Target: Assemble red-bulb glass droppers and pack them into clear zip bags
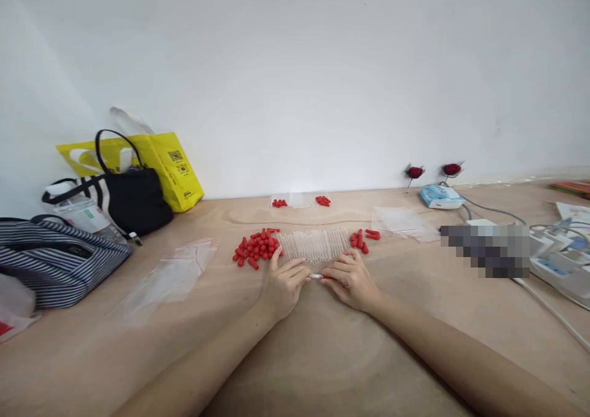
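A thin clear tube (316,276) spans the gap between my hands, low over the table. My left hand (286,281) is closed on its left end. My right hand (353,280) pinches the other end, where a bit of red shows at the fingertips. Just beyond my hands lies a row of several clear tubes (313,245), side by side. A large pile of red rubber pieces (255,246) sits left of the row, and a smaller group of red pieces (359,240) sits to its right.
Clear plastic bags (170,281) lie at left, others (405,222) at right. A filled bag (299,200) rests by the wall. Striped (59,263), black (138,202) and yellow bags (177,171) stand far left. A tissue pack (441,197) and power strips (566,269) are at right.
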`<state>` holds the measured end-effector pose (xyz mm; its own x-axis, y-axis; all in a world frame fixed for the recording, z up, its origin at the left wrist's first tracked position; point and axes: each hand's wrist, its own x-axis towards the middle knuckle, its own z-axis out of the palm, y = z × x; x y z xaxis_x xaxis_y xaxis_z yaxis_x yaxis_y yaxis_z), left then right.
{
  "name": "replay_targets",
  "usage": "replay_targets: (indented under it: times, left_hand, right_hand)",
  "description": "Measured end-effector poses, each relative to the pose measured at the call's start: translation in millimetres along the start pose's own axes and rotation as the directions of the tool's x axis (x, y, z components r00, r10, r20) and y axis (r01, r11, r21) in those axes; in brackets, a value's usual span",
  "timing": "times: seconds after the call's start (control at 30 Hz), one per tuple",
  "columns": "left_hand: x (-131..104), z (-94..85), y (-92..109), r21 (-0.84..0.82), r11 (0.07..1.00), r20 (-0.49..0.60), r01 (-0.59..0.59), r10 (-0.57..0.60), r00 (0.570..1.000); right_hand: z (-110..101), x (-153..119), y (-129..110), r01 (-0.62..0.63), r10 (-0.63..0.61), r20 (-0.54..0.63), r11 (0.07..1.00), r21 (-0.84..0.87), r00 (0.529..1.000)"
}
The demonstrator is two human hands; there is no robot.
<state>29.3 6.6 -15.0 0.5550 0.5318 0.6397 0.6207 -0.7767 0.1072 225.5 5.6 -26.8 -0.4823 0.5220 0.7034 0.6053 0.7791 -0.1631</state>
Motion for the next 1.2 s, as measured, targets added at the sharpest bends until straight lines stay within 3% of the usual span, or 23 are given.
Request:
replay_targets:
  times: [0.4, 0.5, 0.6, 0.7, 0.8, 0.87, 0.93, 1.07, 1.2]
  left_hand:
    - [0, 0.7, 1, -0.037, 0.999, 0.008, 0.007, -0.007, 1.0]
    - [1, 0.8, 0, -0.021, 0.999, 0.005, 0.026, -0.026, 1.0]
    - [2, -0.1, 0, -0.014, 0.999, -0.029, 0.038, -0.039, 0.999]
    - [4, -1.0, -2, -0.015, 0.998, -0.069, 0.053, -0.054, 0.996]
    - [4, -1.1, -2, -0.011, 0.998, -0.084, 0.069, -0.07, 0.994]
    - [5, -0.9, 0, -0.013, 0.997, -0.093, 0.071, -0.072, 0.993]
    - [6, -0.6, 2, -0.021, 0.998, -0.099, 0.065, -0.067, 0.993]
    - [6, -0.9, 5, -0.038, 0.998, -0.069, 0.054, -0.057, 0.996]
    - [5, -2.1, 3, -0.021, 0.996, -0.017, 0.088, -0.088, 0.996]
  right_hand:
    - [3, 1, 1, -0.021, 0.022, 0.042, 1.0, -0.016, 0.999]
    - [2, 2, 3, -0.082, 0.081, 0.043, 0.997, 0.015, 0.996]
    - [1, 3, 8, -0.217, 0.215, 0.034, 0.963, 0.158, 0.976]
    - [2, 2, 12, -0.402, 0.438, 0.028, 0.794, 0.457, 0.898]
    - [8, 3, 8, -0.495, 0.608, 0.131, 0.482, 0.723, 0.783]
    - [13, 6, 2, -0.482, 0.626, 0.202, 0.318, 0.816, 0.754]
    - [19, 9, -7, -0.443, 0.617, 0.225, 0.226, 0.868, 0.754]
    - [25, 16, -20, -0.404, 0.628, 0.223, 0.16, 0.901, 0.746]
    - [19, 19, -6, -0.446, 0.683, 0.133, 0.305, 0.842, 0.718]
